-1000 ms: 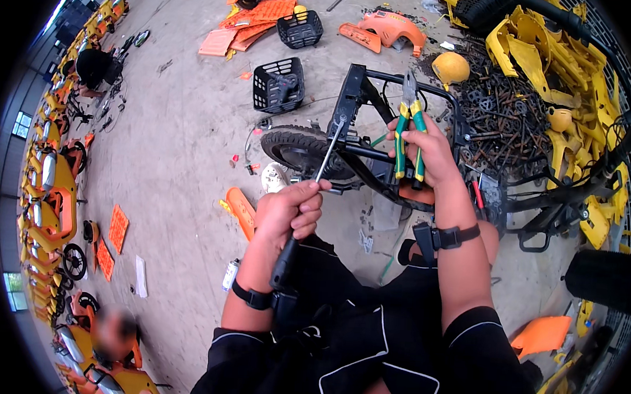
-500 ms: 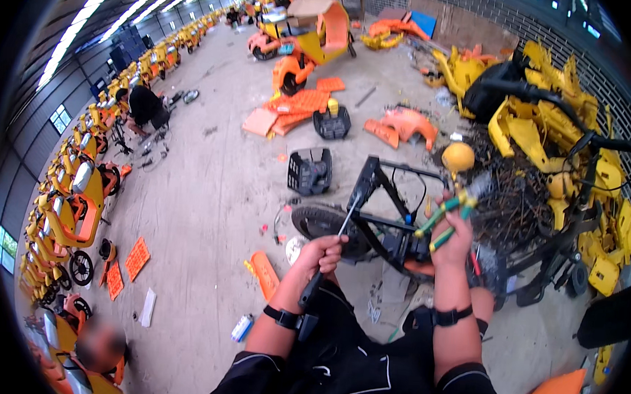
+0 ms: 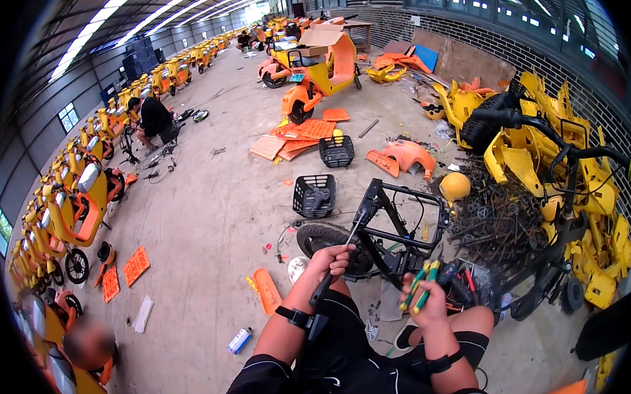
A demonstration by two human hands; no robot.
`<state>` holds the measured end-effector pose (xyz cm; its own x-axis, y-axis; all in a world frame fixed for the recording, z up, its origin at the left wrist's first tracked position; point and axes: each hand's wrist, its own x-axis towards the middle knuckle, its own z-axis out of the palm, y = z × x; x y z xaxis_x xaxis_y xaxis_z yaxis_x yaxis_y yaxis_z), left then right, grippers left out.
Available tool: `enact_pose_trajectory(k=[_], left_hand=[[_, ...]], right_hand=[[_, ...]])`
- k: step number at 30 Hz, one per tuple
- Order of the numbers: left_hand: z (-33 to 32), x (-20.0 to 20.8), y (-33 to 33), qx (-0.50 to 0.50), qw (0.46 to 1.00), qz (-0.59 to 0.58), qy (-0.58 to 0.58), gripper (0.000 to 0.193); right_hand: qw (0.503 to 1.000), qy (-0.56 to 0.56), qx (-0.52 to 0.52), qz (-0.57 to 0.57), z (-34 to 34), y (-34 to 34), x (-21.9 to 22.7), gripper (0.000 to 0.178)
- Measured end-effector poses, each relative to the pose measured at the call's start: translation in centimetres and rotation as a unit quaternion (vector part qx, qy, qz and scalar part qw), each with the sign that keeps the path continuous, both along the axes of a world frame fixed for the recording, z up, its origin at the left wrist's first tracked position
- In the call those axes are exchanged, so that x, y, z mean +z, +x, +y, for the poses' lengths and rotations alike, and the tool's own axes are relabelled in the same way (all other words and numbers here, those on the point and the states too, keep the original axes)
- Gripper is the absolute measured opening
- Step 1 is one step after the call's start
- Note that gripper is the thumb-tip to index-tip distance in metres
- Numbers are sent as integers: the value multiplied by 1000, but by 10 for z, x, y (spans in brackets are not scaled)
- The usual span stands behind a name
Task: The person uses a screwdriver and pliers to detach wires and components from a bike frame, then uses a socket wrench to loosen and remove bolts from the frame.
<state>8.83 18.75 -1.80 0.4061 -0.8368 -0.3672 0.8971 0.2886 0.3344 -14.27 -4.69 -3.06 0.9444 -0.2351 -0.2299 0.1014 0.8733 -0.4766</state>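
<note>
My left hand (image 3: 332,261) is closed around a screwdriver (image 3: 320,290) with a black handle and a thin metal shaft. Its shaft points up and away toward the black scooter frame (image 3: 373,207); whether the tip touches the frame I cannot tell. In my right hand (image 3: 431,306) are pliers (image 3: 422,281) with green and yellow handles, held above the near right part of the frame. The jaws do not show clearly. The frame stands in front of my knees, with a black-tyred wheel (image 3: 320,236) at its left and an open rectangular rack (image 3: 439,221) on top.
Right of the frame lie a heap of dark metal parts (image 3: 496,221), a yellow helmet-like dome (image 3: 455,186) and piled yellow panels (image 3: 521,161). Black baskets (image 3: 314,195) and orange panels (image 3: 290,142) lie ahead. Yellow scooters (image 3: 72,213) line the left; another person (image 3: 154,121) crouches there.
My right hand has come down and nearer with the pliers, away from the top of the frame. My left hand still holds the screwdriver by the frame. The view has tilted up.
</note>
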Motion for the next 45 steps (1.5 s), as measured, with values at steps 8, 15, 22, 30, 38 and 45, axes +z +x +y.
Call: enact_pose_trajectory(k=[8, 15, 22, 30, 38, 45], left_hand=[[-4, -10, -2, 24, 996, -87, -18, 27], [-11, -15, -10, 68, 989, -72, -112, 34], [-18, -16, -9, 97, 987, -24, -122, 34], [-20, -26, 1, 93, 989, -33, -111, 27], [-22, -17, -9, 116, 981, 26, -151, 31], [-25, -24, -3, 104, 979, 44, -171, 28]], right_hand=[[979, -203, -6, 7, 19, -38, 29, 58], [926, -356, -120, 40, -12, -29, 63, 62], [558, -806, -191, 51, 17, -17, 75, 84], [486, -870, -68, -40, 77, 15, 62, 76], [344, -920, -5, -190, 107, 29, 60, 74], [310, -925, -50, -214, 124, 27, 72, 60]])
